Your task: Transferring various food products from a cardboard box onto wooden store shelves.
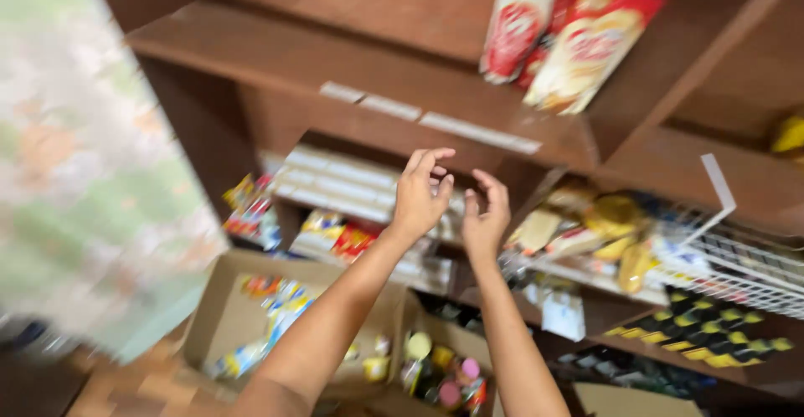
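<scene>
My left hand and my right hand are raised side by side in front of a brown wooden shelf unit. Both hands have loosely curled, spread fingers and hold nothing. They hover before the middle shelf, where white boxes lie stacked and small red and yellow packets sit below. Red and cream bags lean on the upper shelf, above and to the right of my hands. The picture is blurred by motion.
An open cardboard box with small packets stands on the floor below, with a second box of little jars beside it. A white wire basket and yellow snack bags fill the right shelf. A patterned curtain hangs at left.
</scene>
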